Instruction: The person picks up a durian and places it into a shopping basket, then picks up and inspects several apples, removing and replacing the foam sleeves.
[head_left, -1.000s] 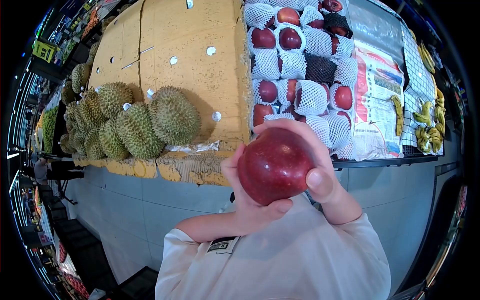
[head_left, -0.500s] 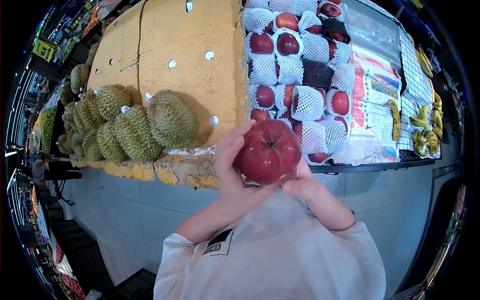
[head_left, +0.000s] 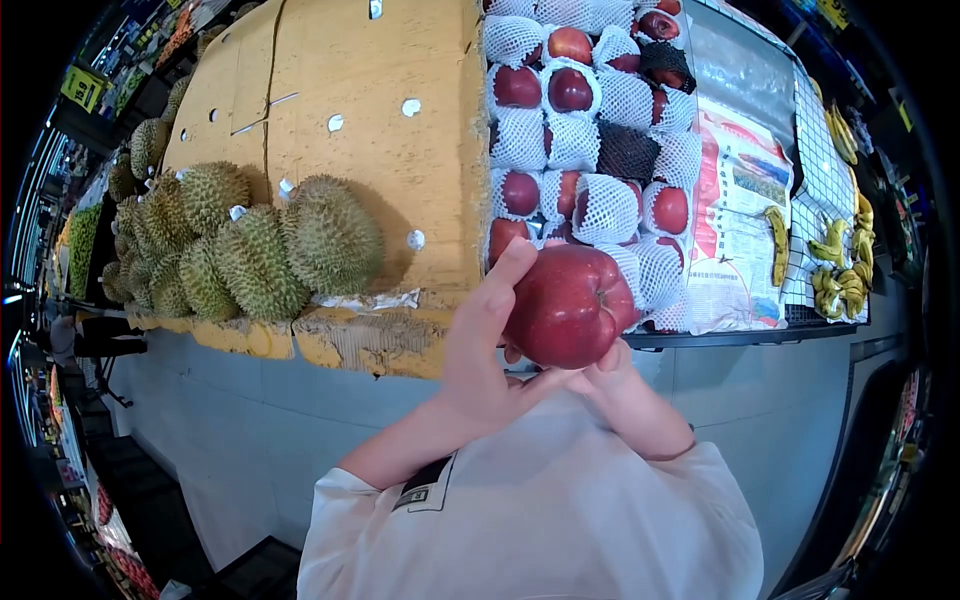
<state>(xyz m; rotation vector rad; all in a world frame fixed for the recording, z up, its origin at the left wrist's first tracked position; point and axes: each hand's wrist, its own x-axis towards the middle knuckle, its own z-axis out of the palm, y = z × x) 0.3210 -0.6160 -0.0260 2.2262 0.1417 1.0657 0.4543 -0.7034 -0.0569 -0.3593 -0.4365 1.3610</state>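
A large red apple [head_left: 568, 308] is held in front of my chest, its stem end turned toward the right. My left hand [head_left: 485, 335] wraps round the apple's left side, thumb and fingers against the skin. From below and to the right, my right hand [head_left: 608, 375] touches the fruit's underside, its fingers bent and partly hidden behind it. Just beyond lie rows of red apples [head_left: 571, 90] in white foam nets, a few nets being black.
Several spiky durians [head_left: 262, 262] sit left on a yellow cardboard-covered stand [head_left: 370, 130]. Right of the apples are a newspaper sheet [head_left: 738, 215] and bananas [head_left: 842, 290] on a wire grid. A person [head_left: 65, 340] stands far left.
The apple has turned, its stem shifting from the centre to the right side, and has moved slightly right. My left hand's fingers have shifted along with it. The view has shifted slightly.
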